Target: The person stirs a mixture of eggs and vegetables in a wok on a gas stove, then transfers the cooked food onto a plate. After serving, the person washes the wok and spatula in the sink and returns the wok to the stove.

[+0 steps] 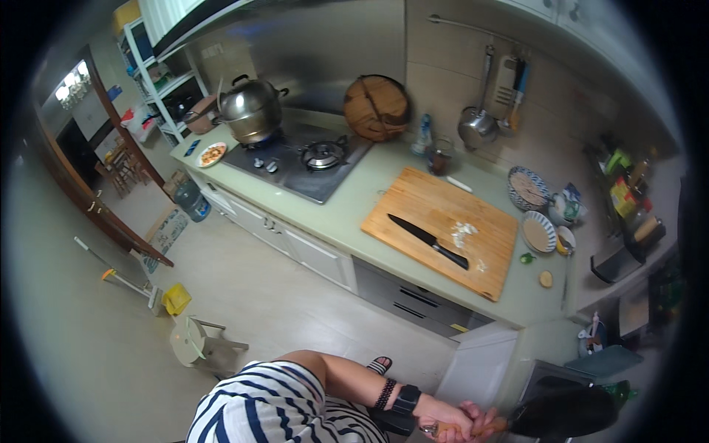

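My left hand [446,421], with a black watch and a beaded bracelet at the wrist, is closed around the wooden handle [496,425] of a black wok [565,411] at the lower right. Just beyond it, fingers that appear to be my right hand [483,414] rest at the same handle; the rest of that hand is hidden, so its grip is unclear. The wok is over or beside the sink [540,374]. On the counter, a black kitchen knife [412,230] lies on a wooden cutting board [437,194] near chopped white pieces [462,232].
A steel steamer pot [252,111] stands on the left burner of a gas hob [299,166], near a plate of chopped food [211,155]. Bowls [538,231] stand right of the board. A round wooden board [378,108] leans on the wall. A stool [191,340] stands at lower left.
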